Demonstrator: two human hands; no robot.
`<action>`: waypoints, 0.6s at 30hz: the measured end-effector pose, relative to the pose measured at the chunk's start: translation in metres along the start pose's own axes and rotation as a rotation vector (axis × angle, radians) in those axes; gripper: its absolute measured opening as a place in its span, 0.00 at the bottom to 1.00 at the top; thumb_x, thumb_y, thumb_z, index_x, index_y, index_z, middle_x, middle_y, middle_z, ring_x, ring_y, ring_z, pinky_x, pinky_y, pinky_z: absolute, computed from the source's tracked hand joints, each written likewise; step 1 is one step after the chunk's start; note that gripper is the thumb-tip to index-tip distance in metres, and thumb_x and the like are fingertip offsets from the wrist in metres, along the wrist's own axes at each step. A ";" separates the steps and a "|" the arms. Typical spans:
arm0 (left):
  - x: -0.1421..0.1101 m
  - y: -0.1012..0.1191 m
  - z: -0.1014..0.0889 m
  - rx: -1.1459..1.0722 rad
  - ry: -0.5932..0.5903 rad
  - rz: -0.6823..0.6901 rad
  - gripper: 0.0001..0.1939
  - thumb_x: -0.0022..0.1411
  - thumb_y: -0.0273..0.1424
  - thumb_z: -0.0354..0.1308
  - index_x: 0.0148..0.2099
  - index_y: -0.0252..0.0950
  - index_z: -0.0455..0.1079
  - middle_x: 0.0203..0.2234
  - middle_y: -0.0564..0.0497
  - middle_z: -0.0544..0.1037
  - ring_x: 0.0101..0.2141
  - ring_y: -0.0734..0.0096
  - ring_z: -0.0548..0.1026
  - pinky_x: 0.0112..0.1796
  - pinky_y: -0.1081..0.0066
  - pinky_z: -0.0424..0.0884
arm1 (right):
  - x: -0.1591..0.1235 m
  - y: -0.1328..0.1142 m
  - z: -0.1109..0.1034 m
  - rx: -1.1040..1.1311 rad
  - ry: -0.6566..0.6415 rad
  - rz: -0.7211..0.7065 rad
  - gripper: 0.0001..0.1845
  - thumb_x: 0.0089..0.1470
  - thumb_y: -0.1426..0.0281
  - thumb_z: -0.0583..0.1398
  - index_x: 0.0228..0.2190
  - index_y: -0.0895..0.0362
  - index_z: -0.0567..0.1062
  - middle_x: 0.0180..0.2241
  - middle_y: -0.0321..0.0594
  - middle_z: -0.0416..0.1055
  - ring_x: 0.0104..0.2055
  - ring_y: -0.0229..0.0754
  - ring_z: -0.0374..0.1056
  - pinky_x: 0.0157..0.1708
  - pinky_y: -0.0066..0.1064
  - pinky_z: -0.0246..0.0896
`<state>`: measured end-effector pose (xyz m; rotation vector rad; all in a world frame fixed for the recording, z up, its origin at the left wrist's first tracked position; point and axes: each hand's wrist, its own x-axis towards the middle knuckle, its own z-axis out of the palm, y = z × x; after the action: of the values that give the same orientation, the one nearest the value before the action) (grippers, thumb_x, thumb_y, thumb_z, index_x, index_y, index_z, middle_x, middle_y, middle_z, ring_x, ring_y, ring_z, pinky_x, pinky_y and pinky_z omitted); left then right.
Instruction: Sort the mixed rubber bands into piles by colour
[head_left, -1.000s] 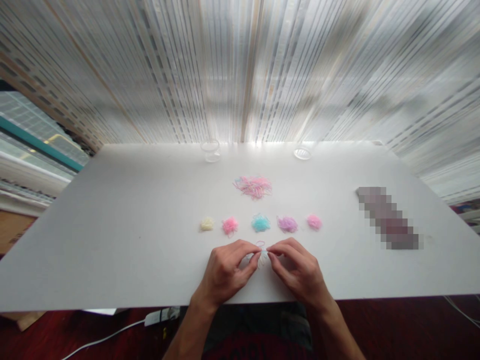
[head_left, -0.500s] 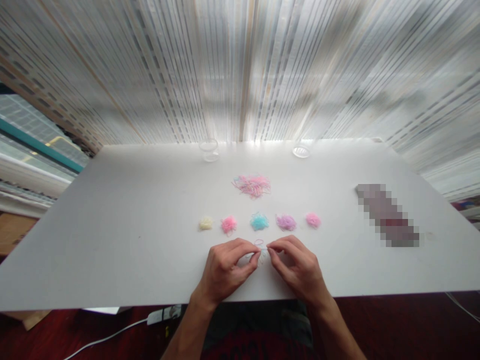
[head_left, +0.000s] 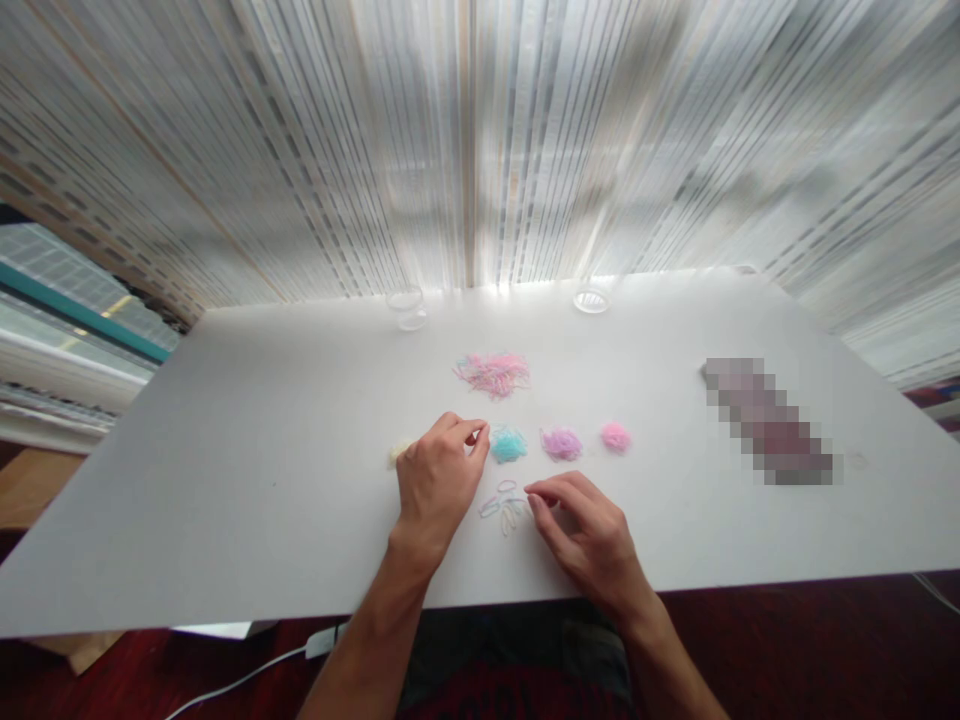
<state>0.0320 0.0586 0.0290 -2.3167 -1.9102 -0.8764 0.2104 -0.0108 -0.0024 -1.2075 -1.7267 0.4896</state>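
At the left hand (head_left: 439,475), thumb and forefinger are brought together beside the turquoise pile (head_left: 509,444); whether a loop is pinched between them cannot be told. At the right hand (head_left: 589,525), thumb and forefinger are held close together at the right edge of the loose loops (head_left: 512,502); no loop can be made out in the grasp, but a thin one could be hidden, so its state is left undetermined. The loose loops, in pink, pale blue and whitish tones, are spread on the white table (head_left: 262,540) between the hands and the turquoise pile. Further out, single-colour piles are set in a row: the cream pile (head_left: 397,454), partly covered by the left hand, then turquoise, the purple pile (head_left: 562,443) and the light pink pile (head_left: 616,437). What lies beneath the left hand cannot be seen. Beyond the row, the mixed heap (head_left: 493,375) is found, mostly pink with some blue. As judged, separation by colour is well established in the row, while the loose loops and the whole mixed heap are left undivided. At the far edge, a clear container (head_left: 407,303) and a clear shallow dish (head_left: 591,301) are noted, well apart.
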 end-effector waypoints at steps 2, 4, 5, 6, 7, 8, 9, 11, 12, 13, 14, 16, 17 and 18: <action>0.003 0.003 0.003 0.029 -0.025 -0.004 0.05 0.63 0.28 0.68 0.35 0.42 0.83 0.27 0.53 0.82 0.22 0.69 0.75 0.22 0.73 0.57 | -0.001 0.000 0.000 0.004 -0.004 0.002 0.07 0.66 0.73 0.60 0.40 0.52 0.78 0.33 0.39 0.77 0.34 0.42 0.74 0.36 0.33 0.74; 0.003 0.004 0.004 0.043 -0.049 -0.007 0.05 0.64 0.28 0.67 0.35 0.42 0.83 0.27 0.52 0.82 0.22 0.69 0.75 0.22 0.72 0.56 | -0.002 0.001 0.000 0.011 -0.007 0.004 0.07 0.66 0.74 0.60 0.40 0.52 0.78 0.33 0.39 0.77 0.34 0.42 0.74 0.37 0.33 0.73; 0.002 0.005 0.004 0.049 -0.059 -0.006 0.06 0.64 0.28 0.67 0.35 0.42 0.83 0.27 0.52 0.82 0.22 0.68 0.76 0.22 0.72 0.56 | -0.003 0.002 0.000 0.015 -0.010 0.005 0.07 0.66 0.74 0.60 0.41 0.52 0.78 0.33 0.39 0.76 0.35 0.42 0.74 0.37 0.33 0.73; 0.001 0.005 0.003 0.055 -0.069 -0.003 0.05 0.64 0.28 0.66 0.35 0.42 0.83 0.27 0.52 0.82 0.22 0.68 0.76 0.22 0.72 0.57 | -0.003 0.002 0.000 0.018 -0.012 0.003 0.07 0.66 0.74 0.60 0.41 0.52 0.78 0.33 0.39 0.76 0.35 0.43 0.74 0.37 0.33 0.73; 0.000 0.005 0.003 0.063 -0.080 0.002 0.05 0.64 0.28 0.67 0.36 0.42 0.83 0.27 0.52 0.83 0.22 0.68 0.76 0.22 0.72 0.57 | -0.003 0.002 0.000 0.020 -0.014 0.001 0.07 0.66 0.74 0.60 0.41 0.52 0.78 0.33 0.39 0.76 0.35 0.42 0.74 0.37 0.33 0.73; -0.001 0.006 0.002 0.073 -0.095 0.007 0.05 0.64 0.28 0.67 0.36 0.43 0.84 0.27 0.52 0.83 0.22 0.68 0.76 0.22 0.72 0.57 | -0.003 0.002 0.000 0.020 -0.017 0.000 0.07 0.66 0.74 0.60 0.41 0.53 0.78 0.33 0.39 0.76 0.35 0.42 0.74 0.37 0.33 0.72; -0.002 0.006 0.001 0.082 -0.113 0.011 0.05 0.63 0.28 0.67 0.36 0.43 0.84 0.27 0.52 0.83 0.22 0.68 0.76 0.22 0.72 0.57 | -0.004 0.002 0.000 0.019 -0.020 -0.001 0.07 0.66 0.74 0.60 0.41 0.53 0.78 0.33 0.39 0.76 0.35 0.42 0.74 0.37 0.33 0.72; -0.004 0.006 -0.002 0.090 -0.152 0.012 0.05 0.63 0.28 0.67 0.37 0.43 0.84 0.28 0.52 0.83 0.22 0.67 0.76 0.22 0.72 0.57 | -0.004 0.002 0.000 0.018 -0.023 -0.002 0.07 0.66 0.74 0.60 0.41 0.53 0.78 0.33 0.39 0.76 0.35 0.42 0.73 0.37 0.34 0.72; -0.005 0.006 -0.004 0.086 -0.165 0.012 0.05 0.63 0.28 0.67 0.38 0.42 0.84 0.28 0.52 0.83 0.22 0.67 0.77 0.22 0.72 0.58 | -0.004 0.002 0.000 0.019 -0.025 -0.002 0.07 0.66 0.74 0.60 0.41 0.53 0.78 0.33 0.39 0.76 0.35 0.42 0.73 0.37 0.34 0.72; -0.006 0.006 -0.006 0.078 -0.170 0.013 0.05 0.63 0.27 0.67 0.38 0.42 0.84 0.28 0.52 0.83 0.23 0.66 0.77 0.22 0.72 0.58 | -0.004 0.002 0.000 0.021 -0.025 -0.002 0.07 0.67 0.74 0.60 0.41 0.53 0.77 0.33 0.39 0.76 0.35 0.42 0.73 0.37 0.34 0.72; -0.009 0.005 -0.008 0.065 -0.166 0.018 0.05 0.64 0.27 0.66 0.39 0.42 0.83 0.29 0.52 0.83 0.23 0.66 0.77 0.22 0.72 0.59 | -0.003 0.002 0.000 0.024 -0.024 -0.002 0.07 0.66 0.74 0.60 0.41 0.53 0.77 0.33 0.39 0.76 0.35 0.42 0.73 0.38 0.34 0.72; -0.015 0.003 -0.012 0.025 -0.135 0.036 0.06 0.65 0.27 0.65 0.41 0.41 0.83 0.29 0.52 0.83 0.25 0.67 0.78 0.23 0.72 0.61 | -0.003 0.001 0.000 0.025 -0.017 -0.002 0.07 0.66 0.74 0.60 0.41 0.52 0.77 0.34 0.39 0.76 0.36 0.43 0.73 0.38 0.34 0.72; -0.019 0.001 -0.014 -0.002 -0.118 0.052 0.06 0.66 0.27 0.64 0.43 0.41 0.82 0.30 0.52 0.82 0.26 0.68 0.78 0.24 0.73 0.62 | -0.003 0.002 0.000 0.022 -0.014 -0.002 0.07 0.66 0.75 0.60 0.41 0.52 0.77 0.34 0.39 0.76 0.36 0.43 0.74 0.38 0.34 0.72; -0.024 -0.001 -0.015 -0.037 -0.107 0.070 0.07 0.67 0.27 0.63 0.44 0.41 0.81 0.30 0.53 0.82 0.27 0.69 0.78 0.25 0.73 0.64 | -0.003 0.002 0.000 0.018 -0.012 -0.003 0.07 0.66 0.75 0.60 0.41 0.52 0.77 0.34 0.39 0.76 0.36 0.43 0.73 0.39 0.34 0.72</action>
<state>0.0227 0.0317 0.0316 -2.4830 -1.8527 -0.8035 0.2117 -0.0130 -0.0054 -1.1912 -1.7312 0.5101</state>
